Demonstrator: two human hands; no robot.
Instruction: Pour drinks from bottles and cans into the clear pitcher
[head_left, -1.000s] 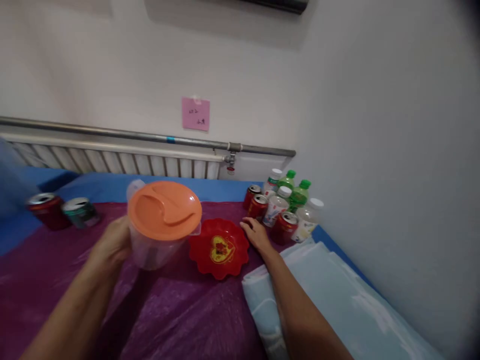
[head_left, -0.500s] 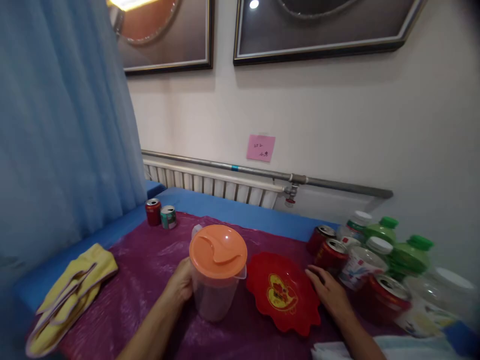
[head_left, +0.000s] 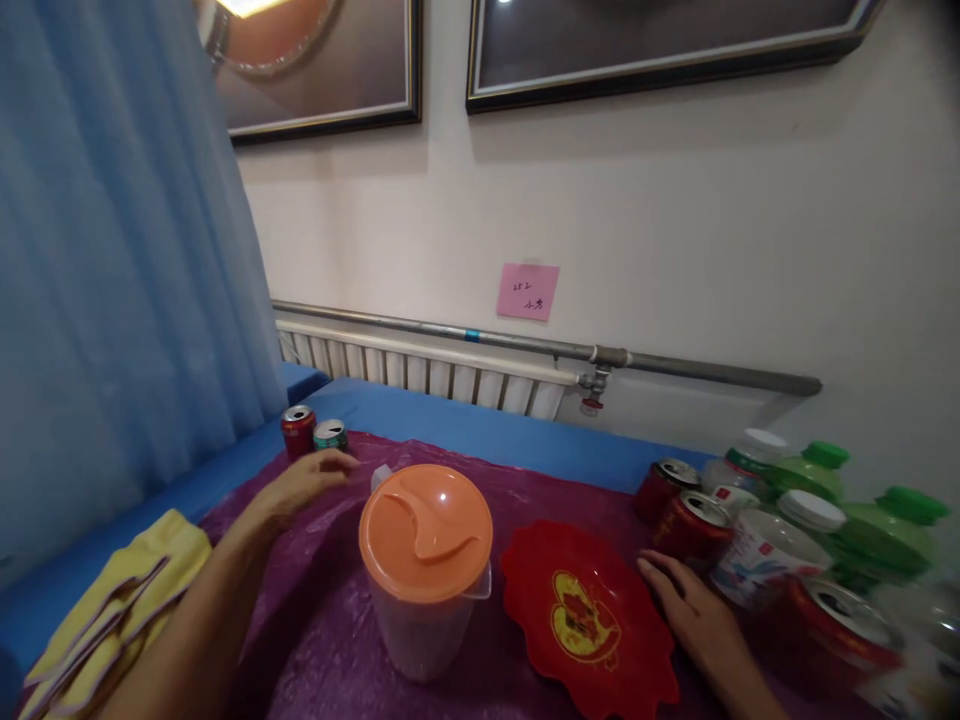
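Note:
My left hand (head_left: pixel 304 485) is held over the purple sheet, empty, its fingers stretched out just in front of a green can (head_left: pixel 330 434) and a red can (head_left: pixel 298 430). To its right a clear plastic pitcher (head_left: pixel 424 635) stands upright under an orange lid (head_left: pixel 427 530). Beside the pitcher lies a red scalloped plate (head_left: pixel 540 560) with a yellow printed figure. My right hand (head_left: pixel 686 600) rests at the plate's right edge, fingers extended, holding nothing. Close by its fingertips stands a red drink can (head_left: pixel 694 535).
Clear and green bottles (head_left: pixel 885 530) and more red cans (head_left: pixel 840 635) crowd the right side. A folded yellow cloth (head_left: pixel 112 610) lies at left on the purple plastic sheet (head_left: pixel 315 640). A blue curtain (head_left: pixel 127 220) hangs at left; a radiator (head_left: pixel 405 365) runs along the wall.
My left hand has let go of the pitcher and moved left and forward toward the two cans. My right hand stays by the plate. The view has shifted slightly.

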